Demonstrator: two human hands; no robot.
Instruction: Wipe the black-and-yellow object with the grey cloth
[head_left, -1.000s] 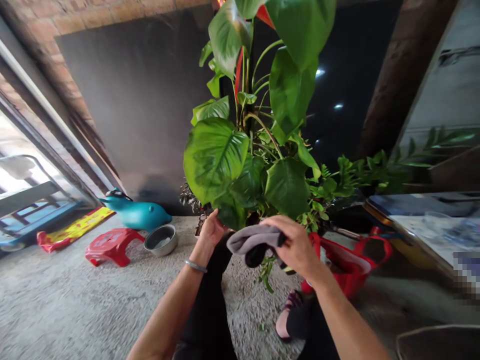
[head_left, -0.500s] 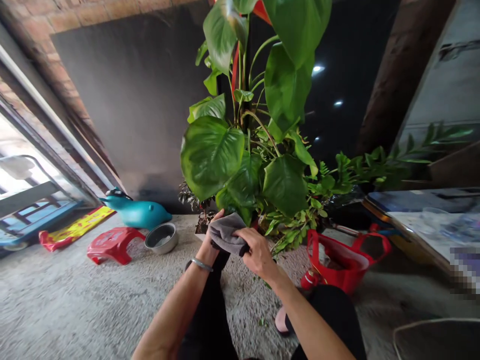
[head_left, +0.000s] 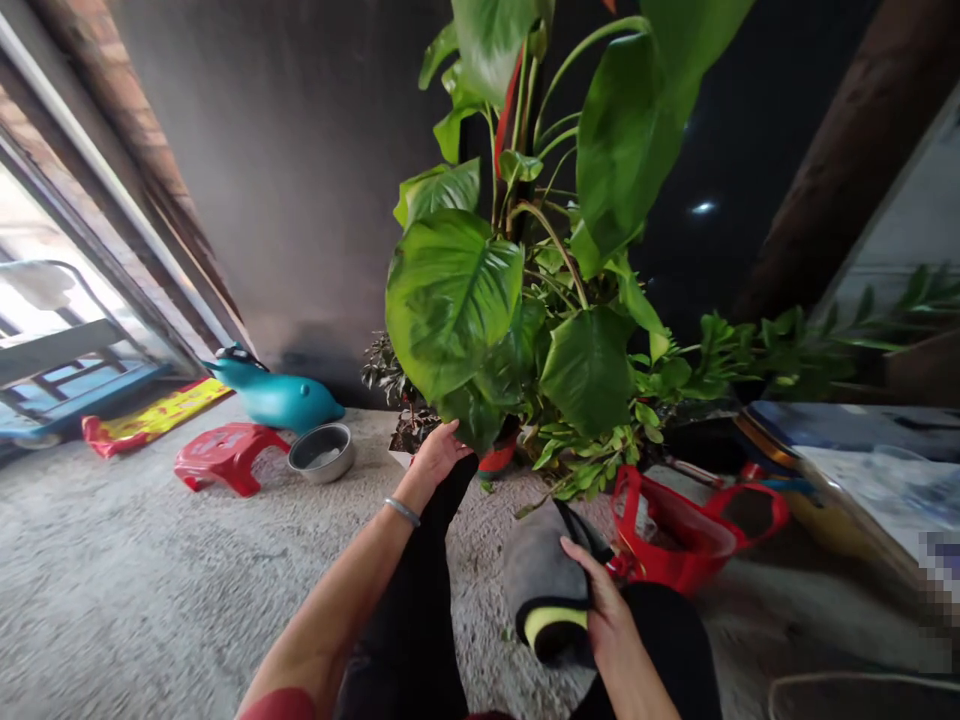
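Observation:
A tall potted plant with broad glossy green leaves stands in front of me. Just under its lowest leaf is my left hand, palm turned up and fingers stretched out. Its fingertips are at the leaf's edge; whether they touch it I cannot tell. My right hand grips a grey cloth with black edging and a yellow-green patch on it. The cloth hangs folded above the floor, to the left of a red bag.
A red plastic stool, a metal bowl and a blue inflatable animal are on the concrete floor at left. Small leafy plants grow around the pot. At right stands a cluttered table; a dark panel is behind.
The cloth was at the lowest leaf between both hands. My right hand has carried it down and right, and it now hangs looser. My left hand stays by the leaf without it.

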